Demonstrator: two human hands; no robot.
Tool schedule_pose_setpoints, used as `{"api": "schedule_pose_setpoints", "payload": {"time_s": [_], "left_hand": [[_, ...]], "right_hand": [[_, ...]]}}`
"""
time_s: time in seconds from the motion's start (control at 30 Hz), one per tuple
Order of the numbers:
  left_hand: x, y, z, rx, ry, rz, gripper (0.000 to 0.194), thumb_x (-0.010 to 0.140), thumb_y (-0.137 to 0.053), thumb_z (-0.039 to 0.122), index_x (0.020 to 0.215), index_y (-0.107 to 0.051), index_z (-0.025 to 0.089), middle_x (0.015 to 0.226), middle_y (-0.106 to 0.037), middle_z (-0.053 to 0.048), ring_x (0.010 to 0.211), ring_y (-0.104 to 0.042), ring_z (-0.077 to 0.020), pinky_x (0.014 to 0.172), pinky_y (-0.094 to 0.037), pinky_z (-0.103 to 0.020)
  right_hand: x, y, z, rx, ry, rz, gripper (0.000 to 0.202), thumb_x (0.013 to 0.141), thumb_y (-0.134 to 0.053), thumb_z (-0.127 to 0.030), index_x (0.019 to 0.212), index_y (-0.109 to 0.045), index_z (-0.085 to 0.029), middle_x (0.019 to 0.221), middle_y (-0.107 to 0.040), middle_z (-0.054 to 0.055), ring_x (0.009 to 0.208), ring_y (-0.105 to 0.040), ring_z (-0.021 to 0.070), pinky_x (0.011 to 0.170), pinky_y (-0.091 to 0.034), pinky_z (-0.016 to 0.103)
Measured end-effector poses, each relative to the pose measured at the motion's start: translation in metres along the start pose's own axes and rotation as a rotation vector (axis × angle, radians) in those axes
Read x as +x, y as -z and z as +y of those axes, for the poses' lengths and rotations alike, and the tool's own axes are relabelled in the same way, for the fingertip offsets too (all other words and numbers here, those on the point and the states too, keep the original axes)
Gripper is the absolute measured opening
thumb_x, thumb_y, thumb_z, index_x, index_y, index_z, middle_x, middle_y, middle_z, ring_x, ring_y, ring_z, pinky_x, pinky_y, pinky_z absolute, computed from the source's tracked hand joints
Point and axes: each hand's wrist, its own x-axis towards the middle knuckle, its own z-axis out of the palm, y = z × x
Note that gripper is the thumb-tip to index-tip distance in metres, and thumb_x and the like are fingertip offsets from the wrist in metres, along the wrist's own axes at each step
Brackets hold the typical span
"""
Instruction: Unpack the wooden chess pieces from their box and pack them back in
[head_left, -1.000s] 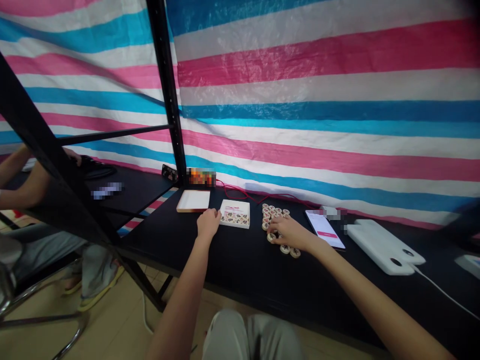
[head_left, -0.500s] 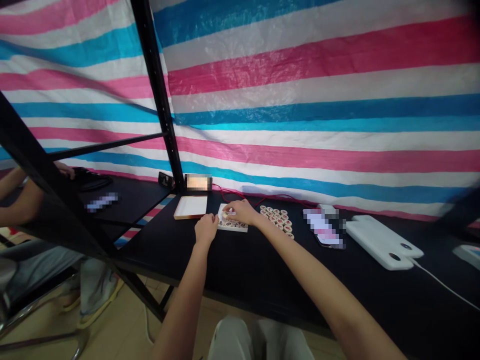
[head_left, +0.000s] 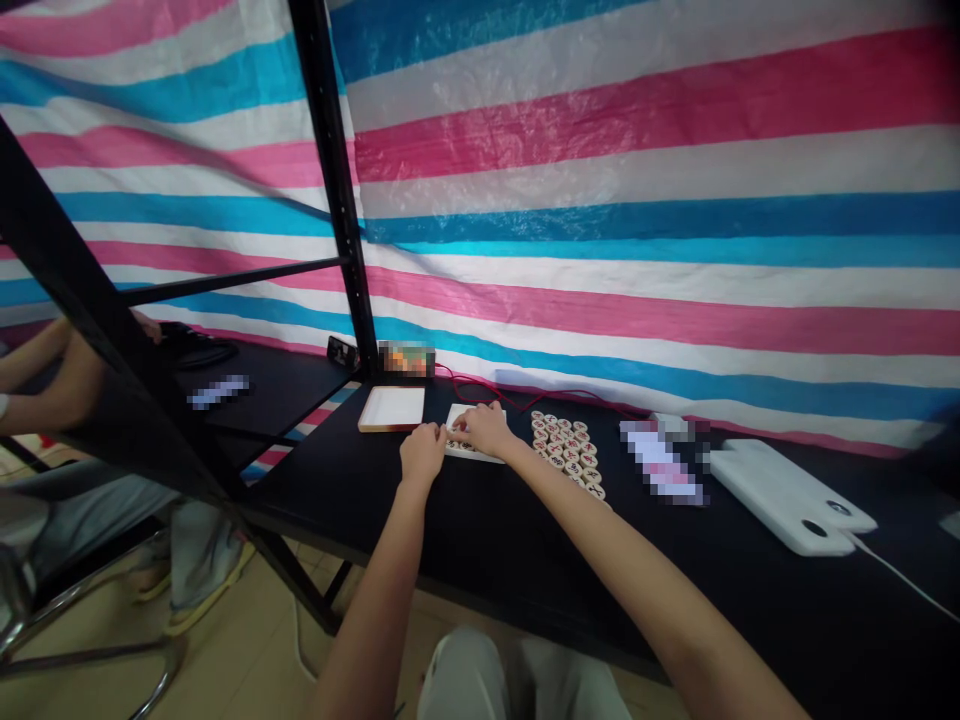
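A shallow white box with Chinese chess pieces in it lies on the black table in front of me. My left hand is closed at the box's left edge, with its fingertips against the corner. Over the box, my right hand reaches in from the right, fingers bent down and pinched near the left side; what is between them is hidden. To the right, several round chess pieces with red and black characters stand in close rows on the table.
An open lid lies left of the box. At right are a phone, a white charger and a white device with a cable. A black post rises at left; beyond it, another person's arm rests at a table.
My right hand has lowered and moved left inside the box, its fingers now close to my left hand. The whole view has shifted slightly.
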Motion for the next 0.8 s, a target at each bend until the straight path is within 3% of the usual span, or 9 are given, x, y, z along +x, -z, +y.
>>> {"api": "schedule_pose_setpoints", "payload": {"time_s": [0.27, 0.57, 0.8], "left_hand": [[-0.001, 0.004, 0.002, -0.016, 0.002, -0.031, 0.040, 0.084, -0.027, 0.045, 0.081, -0.057, 0.019, 0.089, -0.062, -0.007, 0.080, -0.057, -0.0176, 0.066, -0.036, -0.025], [0.000, 0.004, 0.001, -0.018, 0.002, -0.041, 0.040, 0.084, -0.027, 0.046, 0.080, -0.057, 0.019, 0.087, -0.062, -0.007, 0.078, -0.058, -0.0178, 0.065, -0.036, -0.025], [0.003, -0.004, -0.002, -0.024, -0.005, -0.016, 0.039, 0.084, -0.028, 0.046, 0.080, -0.057, 0.019, 0.087, -0.062, -0.006, 0.079, -0.057, -0.0178, 0.064, -0.036, -0.025]], "right_hand": [[-0.004, 0.001, 0.007, 0.058, -0.028, -0.040, 0.030, 0.080, -0.042, -0.044, 0.096, -0.061, -0.029, 0.097, -0.063, 0.002, 0.093, -0.049, 0.0214, 0.078, -0.023, 0.037], [-0.008, 0.003, 0.001, 0.086, -0.028, -0.017, 0.034, 0.082, -0.036, -0.044, 0.100, -0.060, -0.027, 0.099, -0.061, 0.004, 0.095, -0.049, 0.0226, 0.079, -0.024, 0.038], [-0.019, 0.008, 0.014, 0.093, -0.055, 0.002, 0.033, 0.084, -0.035, -0.037, 0.110, -0.053, -0.026, 0.106, -0.058, 0.005, 0.098, -0.048, 0.0210, 0.079, -0.025, 0.036]]}}
